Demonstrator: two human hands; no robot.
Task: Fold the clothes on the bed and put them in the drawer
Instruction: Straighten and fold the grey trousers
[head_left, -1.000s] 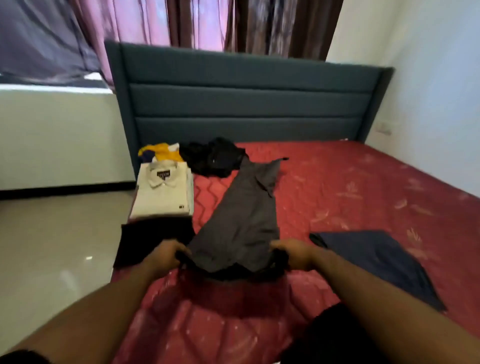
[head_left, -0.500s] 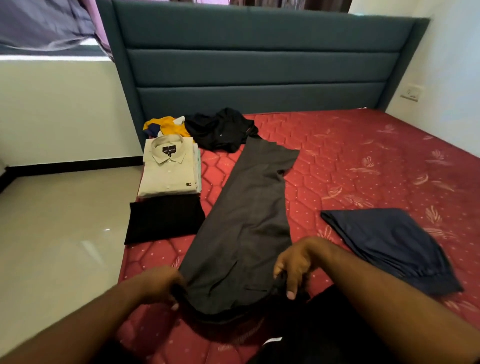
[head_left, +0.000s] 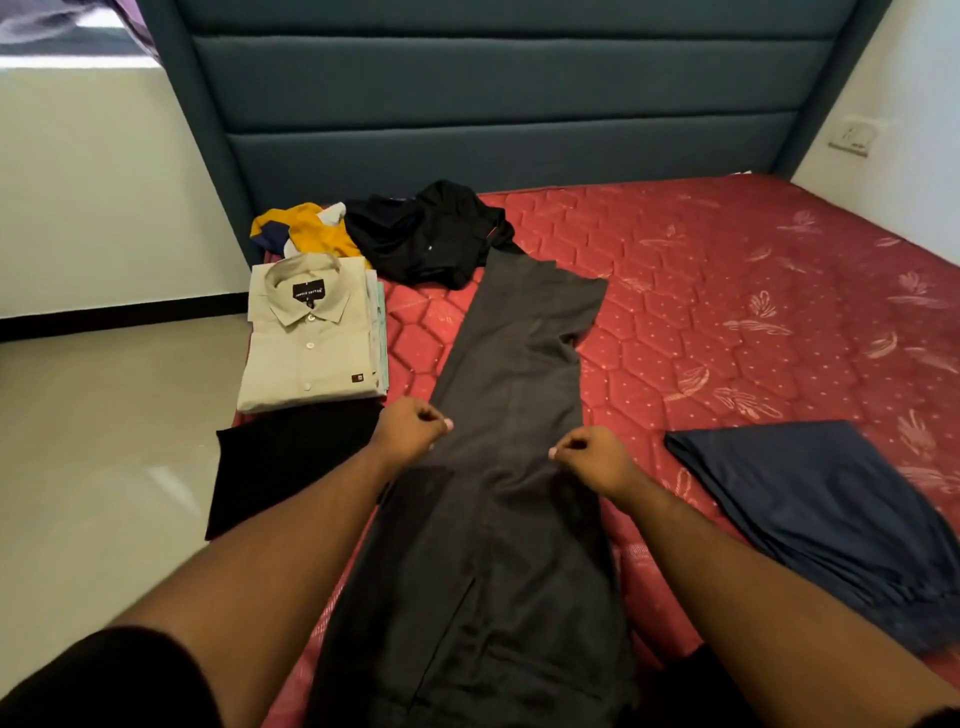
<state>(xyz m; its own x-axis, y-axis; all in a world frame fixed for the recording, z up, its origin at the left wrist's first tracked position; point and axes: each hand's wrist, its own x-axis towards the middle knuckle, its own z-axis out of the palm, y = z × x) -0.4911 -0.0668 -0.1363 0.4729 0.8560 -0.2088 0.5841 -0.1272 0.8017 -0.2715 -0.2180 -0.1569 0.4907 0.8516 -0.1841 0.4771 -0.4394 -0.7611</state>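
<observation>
Grey trousers now lie flat along the red mattress; left hand and right hand have moved up from the waistband, each pinching an edge mid-length.

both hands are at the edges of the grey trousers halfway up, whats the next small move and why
Probably lift that pinched line and carry it toward the far hem. The left hand and right hand each pinch an edge of the grey trousers, which lie full length and flat on the bed, unfolded.
</observation>
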